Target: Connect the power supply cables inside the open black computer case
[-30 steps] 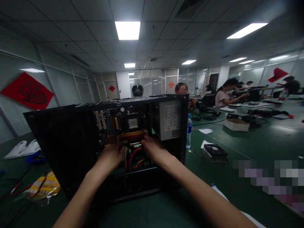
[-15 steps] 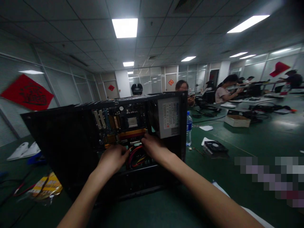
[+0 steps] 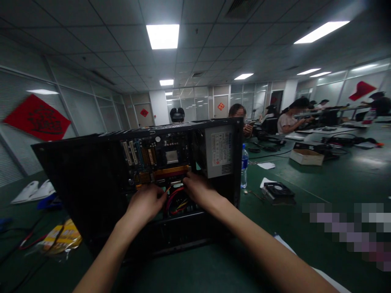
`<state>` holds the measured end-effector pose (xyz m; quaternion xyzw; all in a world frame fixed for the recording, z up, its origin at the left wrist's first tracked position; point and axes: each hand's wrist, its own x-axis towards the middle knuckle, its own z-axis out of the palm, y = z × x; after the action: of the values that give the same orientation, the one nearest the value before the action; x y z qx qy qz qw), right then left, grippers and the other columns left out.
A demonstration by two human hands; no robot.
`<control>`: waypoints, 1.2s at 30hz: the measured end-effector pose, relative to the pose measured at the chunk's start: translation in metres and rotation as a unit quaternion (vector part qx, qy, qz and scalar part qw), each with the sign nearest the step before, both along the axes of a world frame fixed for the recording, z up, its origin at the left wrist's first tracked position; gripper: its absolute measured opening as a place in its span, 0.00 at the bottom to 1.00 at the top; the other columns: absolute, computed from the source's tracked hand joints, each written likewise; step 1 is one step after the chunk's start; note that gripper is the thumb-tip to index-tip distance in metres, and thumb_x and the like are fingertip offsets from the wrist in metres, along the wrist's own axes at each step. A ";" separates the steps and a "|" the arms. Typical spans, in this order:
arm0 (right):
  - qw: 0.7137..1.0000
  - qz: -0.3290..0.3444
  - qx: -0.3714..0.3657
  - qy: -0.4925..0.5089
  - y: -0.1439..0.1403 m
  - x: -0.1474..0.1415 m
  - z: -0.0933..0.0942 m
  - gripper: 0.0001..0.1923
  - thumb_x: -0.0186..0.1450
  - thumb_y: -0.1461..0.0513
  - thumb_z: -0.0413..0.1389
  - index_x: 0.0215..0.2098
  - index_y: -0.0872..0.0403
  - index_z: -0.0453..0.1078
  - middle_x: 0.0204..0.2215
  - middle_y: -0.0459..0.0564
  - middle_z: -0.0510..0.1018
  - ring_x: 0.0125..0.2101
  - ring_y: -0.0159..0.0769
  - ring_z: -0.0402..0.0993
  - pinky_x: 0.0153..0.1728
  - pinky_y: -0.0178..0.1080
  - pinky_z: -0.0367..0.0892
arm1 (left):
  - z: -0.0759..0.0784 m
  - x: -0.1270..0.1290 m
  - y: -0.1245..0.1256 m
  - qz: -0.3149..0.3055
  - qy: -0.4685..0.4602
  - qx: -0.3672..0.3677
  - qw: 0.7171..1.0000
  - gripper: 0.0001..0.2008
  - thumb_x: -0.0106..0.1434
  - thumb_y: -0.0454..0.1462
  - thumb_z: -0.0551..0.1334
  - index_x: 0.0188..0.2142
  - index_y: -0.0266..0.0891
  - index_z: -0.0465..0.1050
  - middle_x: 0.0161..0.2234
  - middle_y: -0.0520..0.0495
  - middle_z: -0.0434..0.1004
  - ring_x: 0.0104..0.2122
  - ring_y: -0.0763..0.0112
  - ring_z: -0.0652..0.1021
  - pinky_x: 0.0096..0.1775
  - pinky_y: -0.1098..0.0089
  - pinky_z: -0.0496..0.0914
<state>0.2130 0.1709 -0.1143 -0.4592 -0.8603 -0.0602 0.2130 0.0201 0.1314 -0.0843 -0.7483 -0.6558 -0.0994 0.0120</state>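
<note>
An open black computer case (image 3: 183, 221) stands upright on the green table. Inside it are a motherboard (image 3: 140, 154) with a square metallic processor (image 3: 172, 156), and a grey power supply (image 3: 221, 150) at upper right. My left hand (image 3: 146, 201) is closed at the board's lower edge, its thumb and forefinger pinching what looks like a thin orange-yellow wire (image 3: 168, 189). My right hand (image 3: 200, 189) reaches in below the power supply, fingers closed by the right end of the memory slots (image 3: 171, 171); what they grip is hidden. Between the hands loops a bundle of red, yellow and black cables (image 3: 174, 201).
Right of the case stand a water bottle (image 3: 244, 165) and a black cooling fan (image 3: 278, 191). Farther off is an open cardboard box (image 3: 306, 156). A yellow plastic packet (image 3: 62, 238) and white shoes (image 3: 33, 191) lie at left. Other people sit at the tables behind.
The whole view has shifted slightly, so everything appears a little farther right. Both hands keep their places in the case, with hardly any finger movement.
</note>
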 end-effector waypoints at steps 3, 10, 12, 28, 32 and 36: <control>1.000 -0.001 0.004 -0.007 0.002 0.000 -0.001 0.09 0.68 0.65 0.50 0.40 0.57 0.72 0.44 0.55 0.73 0.39 0.39 0.73 0.37 0.35 0.65 | 0.000 0.001 0.000 -0.002 0.002 -0.007 1.000 0.19 0.67 0.46 0.53 0.36 0.42 0.81 0.36 0.42 0.83 0.36 0.61 0.80 0.32 0.69 0.64; 1.000 -0.007 -0.003 -0.023 -0.001 0.000 0.001 0.09 0.69 0.64 0.50 0.41 0.56 0.72 0.44 0.54 0.73 0.40 0.38 0.72 0.38 0.36 0.65 | 0.002 0.003 -0.002 -0.004 0.007 -0.020 1.000 0.18 0.66 0.45 0.53 0.34 0.42 0.80 0.35 0.41 0.83 0.35 0.61 0.80 0.30 0.69 0.63; 1.000 -0.004 -0.003 -0.024 -0.003 0.001 0.003 0.09 0.69 0.64 0.50 0.41 0.56 0.72 0.44 0.54 0.73 0.41 0.38 0.72 0.38 0.35 0.64 | 0.002 0.003 -0.001 -0.003 0.010 -0.023 1.000 0.18 0.66 0.44 0.52 0.34 0.42 0.80 0.34 0.42 0.83 0.34 0.61 0.80 0.30 0.69 0.63; 0.999 -0.005 -0.020 -0.031 -0.005 0.000 0.006 0.10 0.68 0.65 0.49 0.42 0.56 0.72 0.44 0.55 0.73 0.39 0.37 0.72 0.36 0.35 0.63 | 0.000 0.002 0.000 -0.003 0.003 -0.021 1.000 0.17 0.64 0.44 0.53 0.30 0.41 0.78 0.31 0.42 0.81 0.30 0.63 0.78 0.29 0.69 0.61; 0.999 -0.010 -0.021 -0.035 -0.006 0.000 0.007 0.09 0.68 0.65 0.50 0.42 0.57 0.72 0.44 0.55 0.73 0.39 0.38 0.73 0.35 0.36 0.64 | -0.002 0.002 0.001 0.001 0.003 -0.024 1.000 0.17 0.64 0.43 0.53 0.28 0.40 0.78 0.30 0.41 0.81 0.30 0.63 0.78 0.29 0.69 0.61; 0.999 -0.005 -0.020 -0.035 -0.005 0.000 0.006 0.09 0.68 0.65 0.50 0.42 0.57 0.72 0.44 0.56 0.72 0.39 0.39 0.72 0.35 0.37 0.64 | -0.003 0.001 0.002 0.001 0.006 -0.022 1.000 0.17 0.63 0.42 0.53 0.27 0.40 0.77 0.29 0.41 0.81 0.30 0.62 0.78 0.28 0.69 0.61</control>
<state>0.2135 0.1656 -0.1087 -0.4650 -0.8661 -0.0603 0.1733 0.0207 0.1330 -0.0871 -0.7485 -0.6582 -0.0805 -0.0006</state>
